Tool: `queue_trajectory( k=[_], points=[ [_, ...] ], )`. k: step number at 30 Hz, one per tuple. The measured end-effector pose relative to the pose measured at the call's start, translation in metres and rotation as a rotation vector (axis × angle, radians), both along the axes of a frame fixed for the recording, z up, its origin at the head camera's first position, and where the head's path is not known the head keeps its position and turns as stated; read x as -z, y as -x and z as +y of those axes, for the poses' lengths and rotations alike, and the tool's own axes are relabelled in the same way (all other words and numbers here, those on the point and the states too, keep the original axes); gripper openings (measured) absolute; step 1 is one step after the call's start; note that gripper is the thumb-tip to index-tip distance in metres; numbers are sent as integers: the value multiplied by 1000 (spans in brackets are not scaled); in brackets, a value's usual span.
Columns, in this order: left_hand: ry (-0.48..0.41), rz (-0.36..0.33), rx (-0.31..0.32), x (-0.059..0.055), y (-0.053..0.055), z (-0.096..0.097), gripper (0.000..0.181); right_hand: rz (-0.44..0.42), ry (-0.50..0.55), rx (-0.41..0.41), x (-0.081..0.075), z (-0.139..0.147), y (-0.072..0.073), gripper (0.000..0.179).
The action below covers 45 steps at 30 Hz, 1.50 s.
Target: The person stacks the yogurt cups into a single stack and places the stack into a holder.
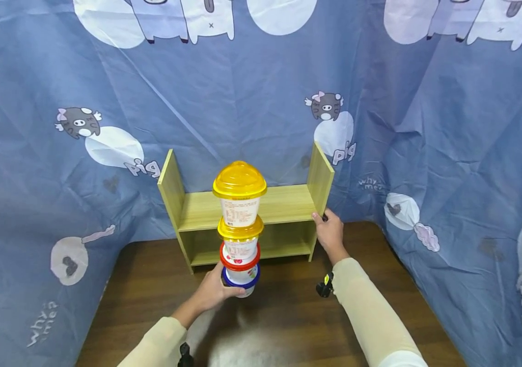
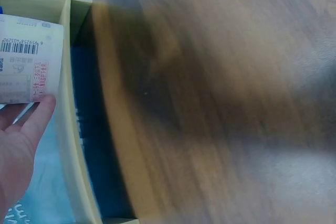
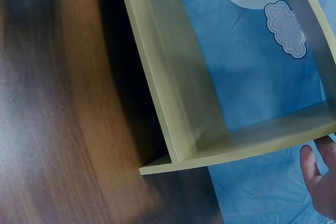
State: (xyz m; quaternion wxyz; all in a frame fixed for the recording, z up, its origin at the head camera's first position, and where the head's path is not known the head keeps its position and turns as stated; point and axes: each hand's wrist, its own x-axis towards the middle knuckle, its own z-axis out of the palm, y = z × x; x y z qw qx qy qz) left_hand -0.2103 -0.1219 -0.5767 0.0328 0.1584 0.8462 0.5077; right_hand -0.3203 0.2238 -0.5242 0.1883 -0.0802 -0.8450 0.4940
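Note:
A tall stack of white plastic tubs stands upright in the head view, in front of the pale wooden shelf (image 1: 288, 201). The top tub (image 1: 240, 211) has a domed yellow lid, and below it come a yellow-lidded tub (image 1: 241, 248), a red-lidded one (image 1: 242, 276) and a blue-lidded one at the bottom (image 1: 246, 292). My left hand (image 1: 212, 290) grips the bottom tub, thumb across its front. In the left wrist view, fingers (image 2: 39, 121) lie against a tub (image 2: 31, 59) printed with a barcode. My right hand (image 1: 331, 232) holds the shelf's right side panel, thumb at its front edge.
The shelf stands on a brown wooden table (image 1: 288, 326), with raised side panels, an upper board and a lower board (image 1: 283, 250). Behind and around hangs a blue cartoon-print cloth (image 1: 224, 112). A small black device (image 1: 325, 285) sits at the right wrist.

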Motion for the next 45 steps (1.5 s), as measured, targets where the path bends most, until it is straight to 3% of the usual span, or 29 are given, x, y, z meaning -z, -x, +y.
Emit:
queue_trajectory(
  k=[8, 23, 32, 45],
  points=[
    [13, 53, 23, -16, 9, 0, 88, 1, 0, -2, 2, 0, 0, 31],
    [27, 10, 42, -34, 16, -1, 89, -18, 18, -2, -4, -2, -2, 30],
    [63, 44, 52, -49, 26, -4, 87, -13, 21, -1, -5, -3, -3, 28],
    [107, 69, 50, -67, 31, -6, 87, 2, 4, 8, 0, -1, 0, 28]
  ],
)
